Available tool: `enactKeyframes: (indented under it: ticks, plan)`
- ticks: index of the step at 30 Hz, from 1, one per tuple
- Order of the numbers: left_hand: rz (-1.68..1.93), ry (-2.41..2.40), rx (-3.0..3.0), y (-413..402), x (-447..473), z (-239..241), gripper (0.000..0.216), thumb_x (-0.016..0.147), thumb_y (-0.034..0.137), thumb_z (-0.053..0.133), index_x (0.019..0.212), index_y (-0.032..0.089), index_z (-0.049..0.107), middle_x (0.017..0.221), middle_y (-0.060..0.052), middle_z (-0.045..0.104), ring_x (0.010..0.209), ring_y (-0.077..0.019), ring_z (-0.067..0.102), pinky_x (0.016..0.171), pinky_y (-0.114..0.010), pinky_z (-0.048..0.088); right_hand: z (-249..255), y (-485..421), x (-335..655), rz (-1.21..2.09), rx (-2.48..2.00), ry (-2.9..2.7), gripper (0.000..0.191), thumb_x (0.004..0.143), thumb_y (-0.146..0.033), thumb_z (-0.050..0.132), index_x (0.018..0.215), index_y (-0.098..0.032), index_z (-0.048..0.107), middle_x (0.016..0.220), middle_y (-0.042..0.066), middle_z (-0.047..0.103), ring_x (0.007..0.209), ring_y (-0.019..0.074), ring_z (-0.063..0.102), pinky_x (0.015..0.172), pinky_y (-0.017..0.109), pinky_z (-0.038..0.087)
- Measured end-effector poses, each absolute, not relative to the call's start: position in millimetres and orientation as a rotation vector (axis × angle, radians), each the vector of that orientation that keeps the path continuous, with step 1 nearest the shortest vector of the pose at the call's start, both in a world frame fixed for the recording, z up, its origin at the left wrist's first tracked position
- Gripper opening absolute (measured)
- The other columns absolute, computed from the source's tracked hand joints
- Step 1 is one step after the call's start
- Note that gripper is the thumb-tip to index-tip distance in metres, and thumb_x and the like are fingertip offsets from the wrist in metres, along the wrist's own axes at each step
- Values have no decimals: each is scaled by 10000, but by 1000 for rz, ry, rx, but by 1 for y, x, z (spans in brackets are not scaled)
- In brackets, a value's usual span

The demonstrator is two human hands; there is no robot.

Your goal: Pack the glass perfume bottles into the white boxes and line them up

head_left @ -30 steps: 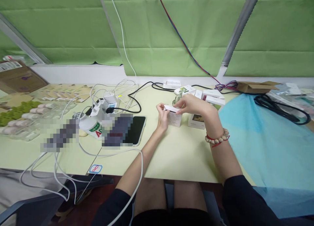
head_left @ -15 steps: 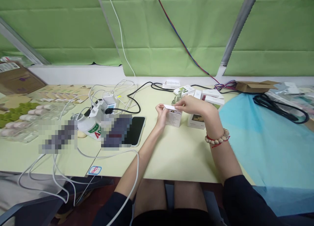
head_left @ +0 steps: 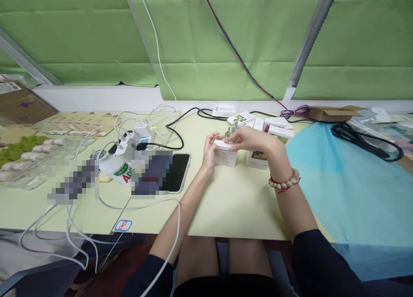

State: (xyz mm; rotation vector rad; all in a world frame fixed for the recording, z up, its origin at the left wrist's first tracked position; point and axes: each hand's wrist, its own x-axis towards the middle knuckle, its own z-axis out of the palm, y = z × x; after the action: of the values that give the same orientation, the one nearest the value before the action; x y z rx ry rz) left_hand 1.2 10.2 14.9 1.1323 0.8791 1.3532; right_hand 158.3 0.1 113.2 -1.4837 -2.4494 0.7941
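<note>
The left hand is half curled around the left side of a small white cardboard box, fingers bent against its wall and thumb up at its top edge, holding it upright. The right hand comes in from the right of the frame with its fingers drawn together, pinching the top edge of the same box at the closed lid. The box stands on the pale yellow-green surface just above the middle of the frame. Close at its right, partly behind the right wrist, is a second white carton with a dark picture on its front; whether the two touch cannot be told. A cluster of white cartons and a small clear glass bottle lie just beyond the hands. A black smartphone lies well apart toward the left, and a light blue cloth covers the surface to the right. The stretch between the box and the near edge is bare. Both forearms reach up from the bottom of the frame and converge on the box; the right wrist, bent inward, wears a bead bracelet with a red cord, and a white cable drapes over the left forearm.
</note>
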Motion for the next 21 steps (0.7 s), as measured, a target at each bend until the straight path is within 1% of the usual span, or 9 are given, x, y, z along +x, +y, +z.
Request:
enactKeyframes:
  ticks: [3,6,9,12,15,21]
  plan:
    - [1337,824,1112,10,1,18,536,531,183,436,1065,179,485,1009,-57,624,974,-202,563,878,-323,419,114,0,157,754,-1513,-2458,376,784,-212,609,1157,-210,658,960,24,674,739,119,542,598,215,332]
    - [1321,794,1107,9,1,20,538,539,194,456,1073,170,512,980,-53,631,953,-205,569,888,-325,413,113,1,157,727,-1531,-2476,370,788,-242,617,1153,-200,659,903,25,676,699,117,531,583,223,326]
    - [1339,810,1151,8,3,19,425,635,265,459,1035,161,562,993,-57,619,978,-210,562,890,-321,414,109,4,159,739,-1476,-2471,350,774,-235,637,1118,-181,676,912,30,683,738,131,550,623,225,362]
    - [1348,811,1135,8,3,17,401,690,292,450,1054,162,559,1010,-56,618,1004,-204,557,894,-308,411,106,8,161,776,-1431,-2445,376,759,-216,656,1133,-181,668,963,30,686,792,142,568,675,226,396]
    - [1352,797,1085,9,4,15,428,668,256,452,1080,165,527,996,-50,627,981,-195,564,878,-297,411,105,10,162,796,-1460,-2424,422,749,-224,672,1169,-193,646,997,28,684,810,148,578,691,230,413]
    - [1361,754,1034,10,4,16,441,640,237,468,1072,161,516,950,-44,634,918,-189,573,812,-270,410,104,11,162,797,-1456,-2415,440,736,-239,697,1172,-205,646,1014,24,683,844,161,594,710,239,424]
